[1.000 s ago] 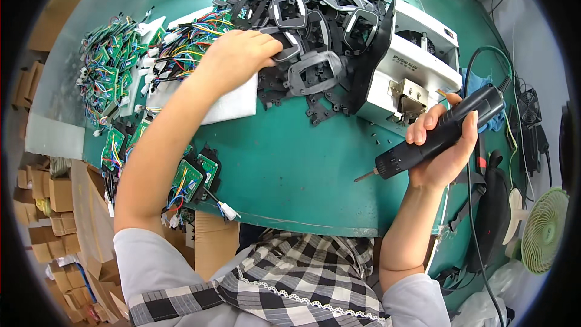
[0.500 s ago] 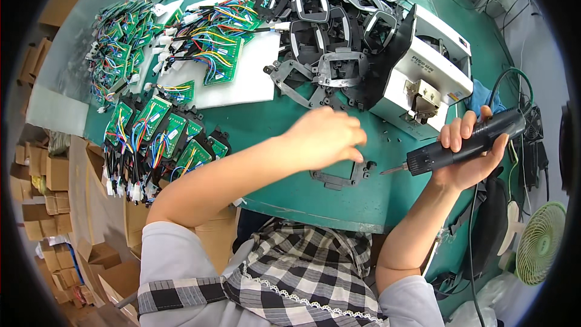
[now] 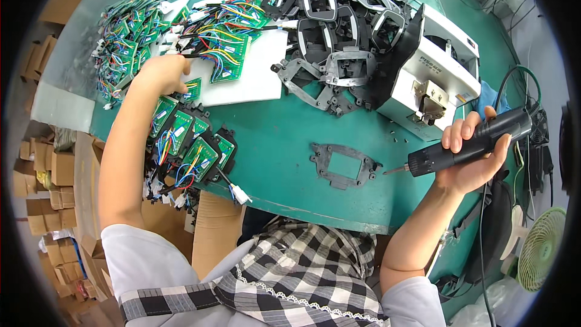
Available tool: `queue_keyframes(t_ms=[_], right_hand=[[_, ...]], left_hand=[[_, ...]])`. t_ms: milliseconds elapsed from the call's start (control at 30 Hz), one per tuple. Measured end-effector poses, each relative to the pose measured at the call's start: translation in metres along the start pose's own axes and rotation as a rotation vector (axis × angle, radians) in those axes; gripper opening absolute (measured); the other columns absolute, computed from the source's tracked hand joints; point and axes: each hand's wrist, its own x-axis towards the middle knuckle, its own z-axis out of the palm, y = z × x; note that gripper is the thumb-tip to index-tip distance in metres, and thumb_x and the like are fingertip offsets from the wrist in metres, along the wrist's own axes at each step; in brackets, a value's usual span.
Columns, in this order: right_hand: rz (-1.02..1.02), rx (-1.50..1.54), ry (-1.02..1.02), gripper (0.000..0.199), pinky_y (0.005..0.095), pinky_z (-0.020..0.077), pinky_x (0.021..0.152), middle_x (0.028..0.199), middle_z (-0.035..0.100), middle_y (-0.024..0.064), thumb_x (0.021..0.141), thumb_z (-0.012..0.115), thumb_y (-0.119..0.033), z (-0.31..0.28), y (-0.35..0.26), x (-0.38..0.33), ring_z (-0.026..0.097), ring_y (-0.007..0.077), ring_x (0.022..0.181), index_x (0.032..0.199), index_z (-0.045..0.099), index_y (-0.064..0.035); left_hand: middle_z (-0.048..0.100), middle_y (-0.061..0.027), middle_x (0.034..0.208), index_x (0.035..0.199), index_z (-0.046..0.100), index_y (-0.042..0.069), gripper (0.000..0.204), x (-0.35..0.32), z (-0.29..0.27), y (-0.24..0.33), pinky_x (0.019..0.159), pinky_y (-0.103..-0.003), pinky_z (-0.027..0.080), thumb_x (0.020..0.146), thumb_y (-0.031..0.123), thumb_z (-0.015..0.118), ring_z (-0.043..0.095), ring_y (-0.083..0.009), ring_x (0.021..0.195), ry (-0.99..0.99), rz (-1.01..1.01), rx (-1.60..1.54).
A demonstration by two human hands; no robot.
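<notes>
My right hand (image 3: 475, 160) grips a black electric screwdriver (image 3: 472, 143), its bit pointing left toward a black plastic frame (image 3: 343, 165) lying flat on the green table (image 3: 278, 145). My left hand (image 3: 160, 74) reaches far left and rests on a green circuit board (image 3: 192, 89) with coloured wires, at the edge of a white sheet (image 3: 251, 82). Whether its fingers have closed on the board cannot be told. More wired boards (image 3: 227, 54) lie on that sheet.
A heap of black plastic frames (image 3: 336, 18) fills the back centre. A white screw-feeder box (image 3: 433, 75) stands at the right. Finished boards in frames (image 3: 190, 145) line the table's left front edge. A pile of wired boards (image 3: 124, 42) lies far left. Cardboard boxes (image 3: 45, 181) and a fan (image 3: 541, 248) stand on the floor.
My left hand took a black frame from the heap, set it down in front of me, then swung left to the circuit boards. My right hand kept hold of the screwdriver.
</notes>
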Motion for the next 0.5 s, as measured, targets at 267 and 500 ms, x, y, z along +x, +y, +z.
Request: queue_keyframes(t_ms=[267, 500], right_hand=[[0.03, -0.007, 0.023, 0.05, 0.0323, 0.0392, 0.05, 0.072, 0.051, 0.0095, 0.098, 0.039, -0.047, -0.007, 0.001, 0.002, 0.047, 0.0171, 0.05, 0.12, 0.053, -0.0042], [0.043, 0.002, 0.057, 0.05, 0.0326, 0.0391, 0.051, 0.073, 0.052, 0.0099, 0.097, 0.042, -0.048, -0.008, 0.003, 0.002, 0.047, 0.0179, 0.052, 0.117, 0.055, -0.0038]], left_hand=[[0.052, -0.0049, 0.066, 0.077, 0.054, 0.001, 0.017, -0.004, 0.009, -0.028, 0.059, -0.031, 0.04, 0.081, 0.01, 0.068, 0.047, -0.0153, 0.063, 0.237, 0.176, -0.511], [0.057, -0.0114, 0.082, 0.091, 0.054, 0.003, 0.009, -0.05, -0.027, -0.011, 0.068, -0.031, 0.045, 0.087, 0.006, 0.061, 0.057, -0.0276, 0.073, 1.015, 0.241, -0.189]])
